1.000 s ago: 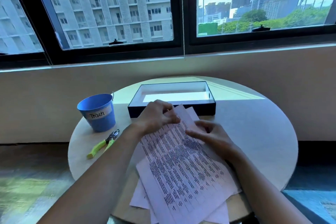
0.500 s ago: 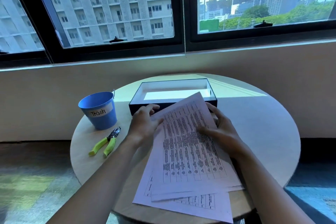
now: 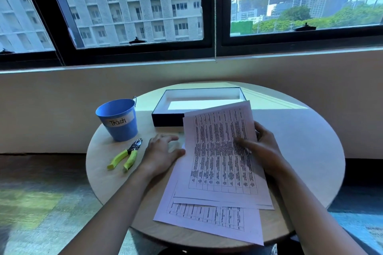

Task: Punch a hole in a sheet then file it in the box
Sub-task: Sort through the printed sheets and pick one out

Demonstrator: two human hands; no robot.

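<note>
One round tabletop (image 3: 310,141) carries a dark open box (image 3: 165,119) at the back. Printed sheets (image 3: 219,161) lie before it; the right hand (image 3: 263,149) pinches the raised top sheet, the left hand (image 3: 161,153) rests spread beside it. Leftward stand a blue bucket (image 3: 118,120) and a yellow-handled punch (image 3: 126,155).

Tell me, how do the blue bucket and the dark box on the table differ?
The blue bucket is round, tall and tapered; the dark box is rectangular, low and flat. The bucket carries a "Trash" label; the box shows none. The bucket stands left, near the hole punch; the box sits at the far middle, partly behind the lifted sheet. Both are open-topped and rest on the round table.
</note>
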